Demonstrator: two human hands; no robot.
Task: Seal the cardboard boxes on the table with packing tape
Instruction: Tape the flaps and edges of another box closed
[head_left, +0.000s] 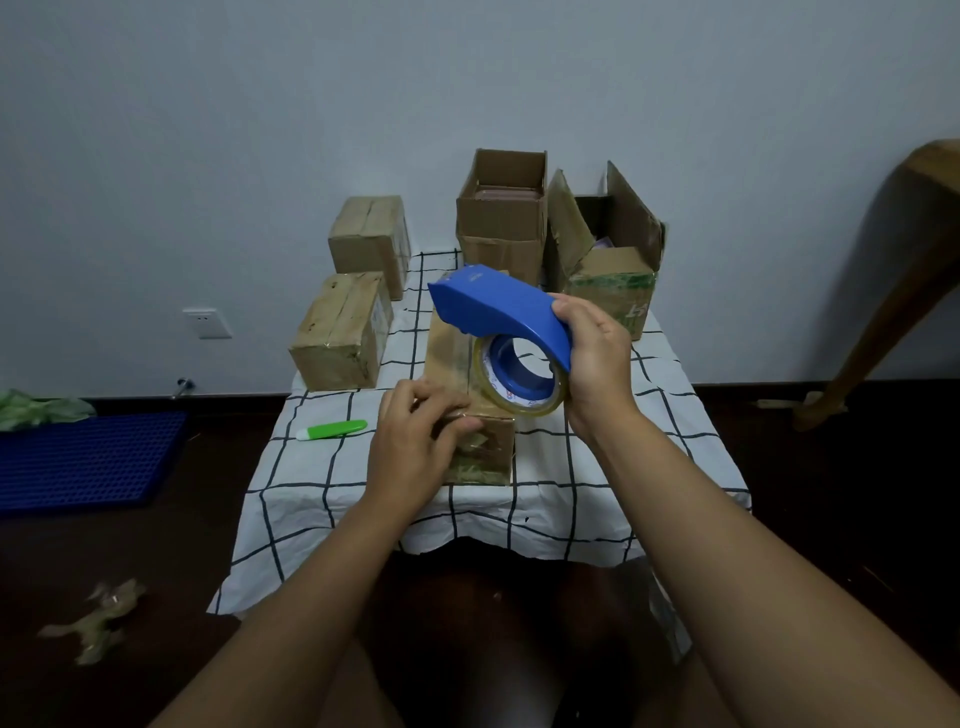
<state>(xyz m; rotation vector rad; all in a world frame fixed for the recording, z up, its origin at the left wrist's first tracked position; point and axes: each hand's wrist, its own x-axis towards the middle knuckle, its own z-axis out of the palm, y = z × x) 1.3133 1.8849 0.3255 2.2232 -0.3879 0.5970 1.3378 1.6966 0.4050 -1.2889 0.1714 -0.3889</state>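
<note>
Desk (332, 499), checked cloth. Far end: two open boxes (501, 223), flaps up, unsealed. Left edge: two closed boxes (340, 332), taped over, one behind the other. Centre, near the front edge: the box (470, 364) in hand, lying lengthwise away from the person, tape glinting along its top.

Dispenser (498, 306), blue, raised above the box and tilted, clear roll (519, 379) hanging under it. Right hand (597, 364) wraps the dispenser's rear handle, fingers curled over it. Left hand (415, 447) lies on the near top corner of the box, fingers bent, seemingly pinning the tape end against the near edge; the tape itself is too clear to trace.

Risks, by judgement:
- Tape end lifts if the left hand lets off before the strip is pulled taut; it would then curl back on itself.
- Dispenser held high and skewed: strip may land off the seam or wrinkle.
- Light box may slide toward the front edge under the pull.

Around: green cutter (332, 430) on the cloth left of the box, well clear of the run. Open boxes stand just beyond the far end of the box, tight for the dispenser's travel. On the floor: blue mat (88, 457) at left, tape scrap (98, 621) nearer.
</note>
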